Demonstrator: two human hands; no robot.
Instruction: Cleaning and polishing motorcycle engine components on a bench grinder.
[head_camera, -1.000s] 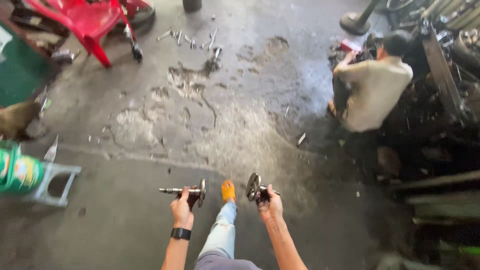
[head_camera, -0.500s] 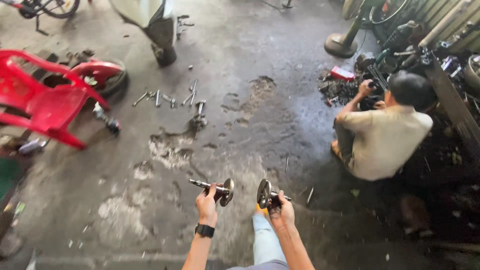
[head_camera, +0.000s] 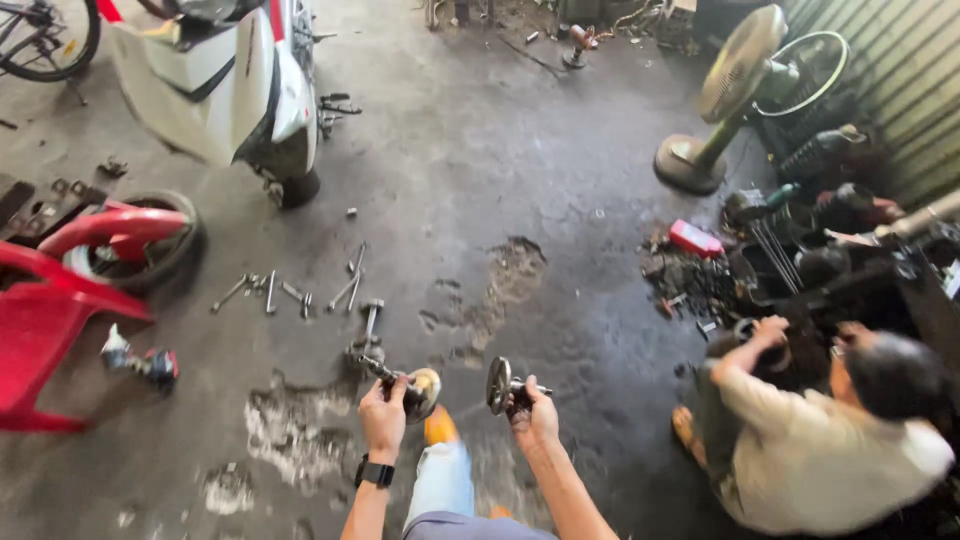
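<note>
Both forearms extended forward and low, roughly parallel, bare; left hand (head_camera: 384, 415) fisted, knuckles up, dark band on the wrist; right hand (head_camera: 533, 412) fisted likewise, just beside it; hands apart, not touching; one leg stepping forward between them.

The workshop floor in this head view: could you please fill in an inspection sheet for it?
Surface: bare concrete floor, stained dark, with pale worn patches near the feet.
Job's things: two metal shaft parts with round flanges, the left shaft part and the right shaft part, held with flanges facing each other, apart.
Clutter: loose wrenches and sockets lie scattered; a red box sits on a heap of dark parts.
Hands: left hand grips one part, right hand the other.
Cables: nothing seen.
Surroundings: white scooter, red plastic chair, pedestal fan, a crouching person working at right.
</note>
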